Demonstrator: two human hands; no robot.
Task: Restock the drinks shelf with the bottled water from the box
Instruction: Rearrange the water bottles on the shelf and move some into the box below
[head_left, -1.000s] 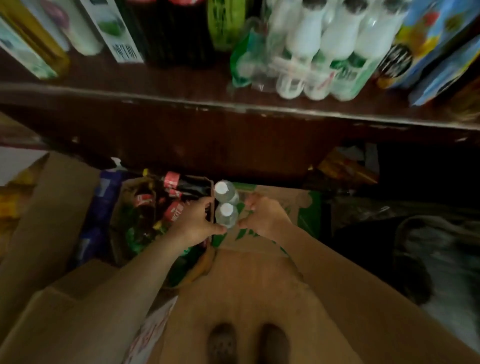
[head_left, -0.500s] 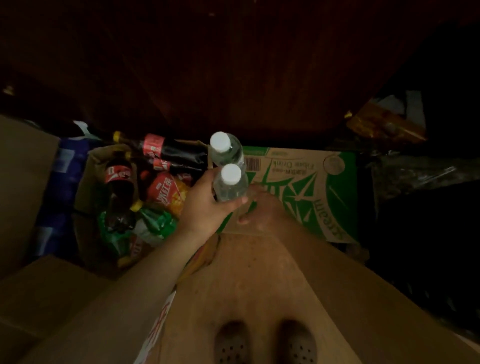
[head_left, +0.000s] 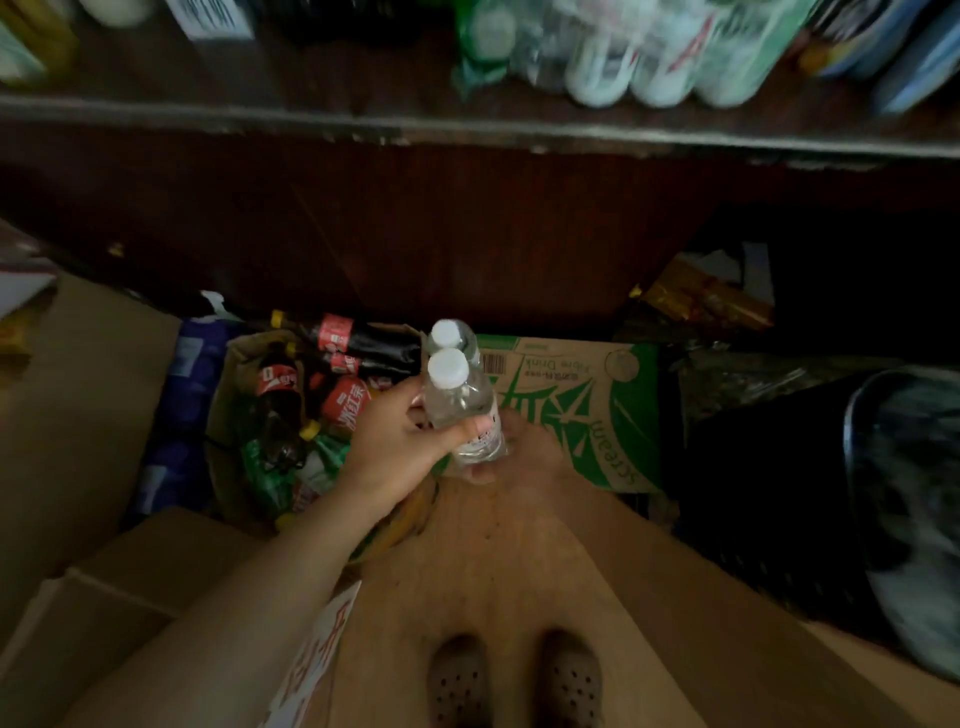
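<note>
Head view: left hand (head_left: 395, 441) grips two water bottles (head_left: 460, 402) together, above the green box (head_left: 587, 410). Right hand (head_left: 519, 447) sits under their bases; its grip cannot be told. Bottles near upright, long axes toward the camera, white caps up. Risk: one-handed pair could slip apart on the lift to the shelf (head_left: 467, 130), already crowded.

At centre right of the frame you can read "Stream" and, fainter, what looks like "Fibre Drink" beside a barcode on the green-printed carton (head_left: 582, 410). Left of centre, the red bottle label (head_left: 347, 402) carries white Chinese characters, too blurred to read.
</note>
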